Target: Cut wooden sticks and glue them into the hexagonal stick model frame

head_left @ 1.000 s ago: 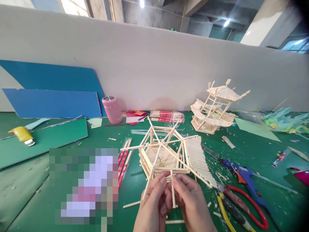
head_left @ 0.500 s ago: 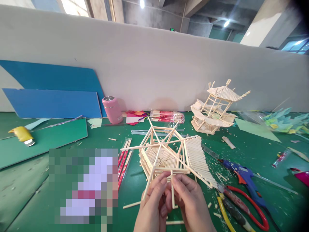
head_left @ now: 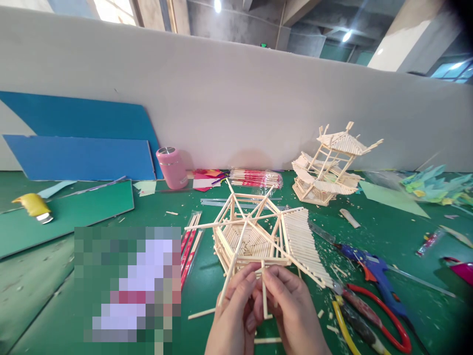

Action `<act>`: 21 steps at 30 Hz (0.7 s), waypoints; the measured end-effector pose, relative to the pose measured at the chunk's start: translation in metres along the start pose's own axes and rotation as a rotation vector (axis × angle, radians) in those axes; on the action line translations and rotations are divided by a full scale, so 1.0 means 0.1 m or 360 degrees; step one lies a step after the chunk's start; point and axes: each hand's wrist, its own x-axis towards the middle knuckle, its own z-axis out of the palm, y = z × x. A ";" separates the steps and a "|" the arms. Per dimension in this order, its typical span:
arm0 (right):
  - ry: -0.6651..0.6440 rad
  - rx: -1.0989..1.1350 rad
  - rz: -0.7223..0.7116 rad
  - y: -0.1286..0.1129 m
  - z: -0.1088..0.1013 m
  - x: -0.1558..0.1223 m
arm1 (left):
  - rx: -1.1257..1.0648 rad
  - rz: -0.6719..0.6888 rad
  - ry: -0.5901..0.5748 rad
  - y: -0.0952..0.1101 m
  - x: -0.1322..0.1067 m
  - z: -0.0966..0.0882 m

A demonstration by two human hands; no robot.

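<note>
A hexagonal frame of pale wooden sticks (head_left: 251,236) stands on the green table, with a slanted roof panel of sticks on its right side. My left hand (head_left: 232,315) and my right hand (head_left: 291,310) meet at its near edge, fingers pinched together. Between them they hold a short upright wooden stick (head_left: 264,291) against the frame's front rim. Both thumbs and forefingers press close around it.
A finished stick pavilion (head_left: 330,165) stands at the back right. A blue glue gun (head_left: 373,268) and red-handled pliers (head_left: 384,320) lie right of my hands. A pink cup (head_left: 172,167), packs of sticks (head_left: 254,177), blue boards (head_left: 81,143) and a yellow object (head_left: 35,206) sit behind and left.
</note>
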 end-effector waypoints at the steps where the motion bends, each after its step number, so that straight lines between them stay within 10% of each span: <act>1: 0.0015 0.0004 0.0013 -0.01 0.01 0.00 | -0.0003 0.0002 0.0003 0.00 0.00 0.00; 11: -0.0025 -0.0146 -0.0012 0.00 -0.11 -0.02 | 0.0100 0.0102 -0.0002 0.02 -0.05 0.04; 21: 0.0447 -0.0636 -0.0114 -0.05 -0.50 -0.55 | 0.0373 0.0118 0.0142 0.02 -0.44 -0.21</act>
